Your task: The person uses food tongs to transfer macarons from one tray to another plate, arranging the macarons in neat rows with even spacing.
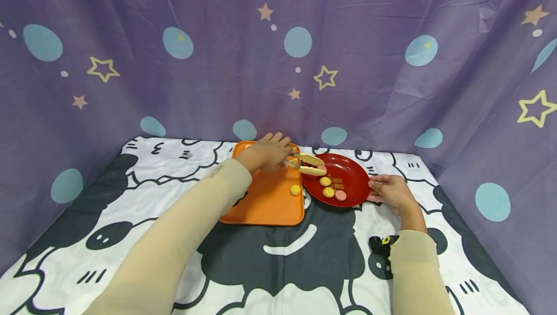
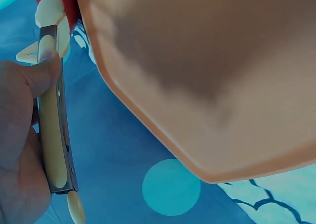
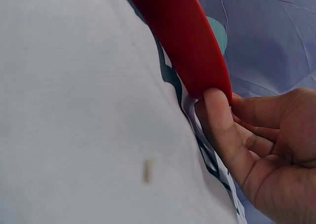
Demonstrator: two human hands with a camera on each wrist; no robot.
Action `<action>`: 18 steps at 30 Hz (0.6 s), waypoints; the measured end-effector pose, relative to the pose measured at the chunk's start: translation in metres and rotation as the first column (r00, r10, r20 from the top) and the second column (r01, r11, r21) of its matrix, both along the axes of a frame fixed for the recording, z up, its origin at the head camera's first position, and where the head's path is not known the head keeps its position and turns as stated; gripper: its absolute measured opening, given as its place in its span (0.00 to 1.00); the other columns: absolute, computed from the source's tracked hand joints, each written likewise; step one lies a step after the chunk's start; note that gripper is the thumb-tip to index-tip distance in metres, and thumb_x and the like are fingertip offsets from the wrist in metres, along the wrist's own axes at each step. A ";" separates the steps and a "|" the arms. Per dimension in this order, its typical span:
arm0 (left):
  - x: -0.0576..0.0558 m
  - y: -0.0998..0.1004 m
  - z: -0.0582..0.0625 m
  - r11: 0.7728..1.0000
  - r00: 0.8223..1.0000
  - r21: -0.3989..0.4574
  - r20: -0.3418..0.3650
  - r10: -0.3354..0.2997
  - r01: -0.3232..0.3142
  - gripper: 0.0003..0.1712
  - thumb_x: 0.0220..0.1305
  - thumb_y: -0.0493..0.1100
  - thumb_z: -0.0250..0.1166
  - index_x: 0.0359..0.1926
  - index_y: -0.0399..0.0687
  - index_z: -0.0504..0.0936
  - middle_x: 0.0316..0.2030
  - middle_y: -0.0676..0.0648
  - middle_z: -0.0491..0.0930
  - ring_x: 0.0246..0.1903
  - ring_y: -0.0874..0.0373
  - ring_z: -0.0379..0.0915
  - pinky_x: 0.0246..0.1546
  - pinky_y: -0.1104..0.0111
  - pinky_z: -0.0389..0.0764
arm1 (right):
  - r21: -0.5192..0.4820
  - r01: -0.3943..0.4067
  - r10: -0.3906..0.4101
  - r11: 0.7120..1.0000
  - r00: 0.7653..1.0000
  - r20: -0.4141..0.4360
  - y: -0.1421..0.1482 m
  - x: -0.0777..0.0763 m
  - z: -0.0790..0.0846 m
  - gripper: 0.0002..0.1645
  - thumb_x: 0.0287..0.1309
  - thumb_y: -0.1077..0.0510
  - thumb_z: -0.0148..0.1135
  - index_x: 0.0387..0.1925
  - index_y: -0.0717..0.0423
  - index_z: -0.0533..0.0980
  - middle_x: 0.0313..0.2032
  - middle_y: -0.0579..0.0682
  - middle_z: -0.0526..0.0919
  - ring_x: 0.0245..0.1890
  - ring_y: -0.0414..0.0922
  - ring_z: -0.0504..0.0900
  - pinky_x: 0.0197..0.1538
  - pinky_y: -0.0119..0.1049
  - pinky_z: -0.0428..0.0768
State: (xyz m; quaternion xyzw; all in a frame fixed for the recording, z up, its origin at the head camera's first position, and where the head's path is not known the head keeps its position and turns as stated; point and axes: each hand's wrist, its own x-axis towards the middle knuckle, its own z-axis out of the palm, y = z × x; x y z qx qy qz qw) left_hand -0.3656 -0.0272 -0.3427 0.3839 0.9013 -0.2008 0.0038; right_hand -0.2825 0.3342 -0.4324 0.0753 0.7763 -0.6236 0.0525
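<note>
My left hand (image 1: 271, 153) grips a pair of food tongs (image 2: 52, 120) with cream-coloured tips, reaching across the orange tray (image 1: 261, 213). The tips extend over the left part of a red plate (image 1: 357, 179), with a small pink round piece (image 1: 322, 169) at their ends. On the plate lie two yellow round pieces (image 1: 328, 192) and another pink one (image 1: 341, 195). One yellow piece (image 1: 295, 189) sits near the tray's right edge. At the plate's right side, my right hand (image 1: 391, 191) pinches the rim between thumb and fingers, as the right wrist view shows.
The plate and tray stand side by side on a cartoon-print cloth (image 1: 287, 266). A small black object (image 1: 379, 244) with a yellow mark is beside my right sleeve. A purple patterned curtain (image 1: 278, 87) rises behind the table and along its sides.
</note>
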 end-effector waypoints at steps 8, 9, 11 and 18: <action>0.000 0.007 0.006 0.998 0.999 -0.055 -0.035 -0.013 0.011 0.27 0.77 0.58 0.55 0.67 0.50 0.72 0.58 0.47 0.66 0.58 0.49 0.59 0.60 0.56 0.63 | 0.004 -0.005 0.005 1.000 1.000 0.001 0.000 0.000 0.000 0.22 0.74 0.68 0.52 0.63 0.79 0.67 0.39 0.51 0.82 0.31 0.42 0.87 0.41 0.39 0.86; 0.000 0.007 0.006 0.998 0.999 -0.057 -0.038 -0.016 0.014 0.27 0.77 0.58 0.55 0.68 0.50 0.72 0.58 0.47 0.66 0.58 0.48 0.59 0.60 0.56 0.63 | 0.003 -0.008 0.008 1.000 1.000 -0.001 0.000 -0.001 0.000 0.22 0.74 0.68 0.52 0.63 0.79 0.66 0.39 0.51 0.82 0.31 0.43 0.87 0.41 0.39 0.86; 0.000 0.008 0.006 0.998 0.999 -0.061 -0.044 -0.022 0.019 0.27 0.77 0.58 0.56 0.68 0.50 0.72 0.58 0.47 0.67 0.58 0.49 0.59 0.59 0.56 0.63 | 0.001 -0.011 0.011 1.000 1.000 -0.002 0.000 -0.001 0.001 0.22 0.74 0.68 0.52 0.63 0.79 0.66 0.38 0.52 0.83 0.31 0.43 0.87 0.40 0.39 0.86; -0.001 0.011 0.007 0.998 0.999 -0.065 -0.042 -0.018 0.016 0.29 0.76 0.59 0.56 0.69 0.49 0.71 0.59 0.47 0.67 0.59 0.48 0.59 0.60 0.56 0.63 | -0.001 -0.014 0.014 1.000 1.000 0.003 0.001 -0.001 0.001 0.23 0.74 0.67 0.53 0.63 0.79 0.66 0.39 0.53 0.83 0.31 0.44 0.88 0.41 0.39 0.86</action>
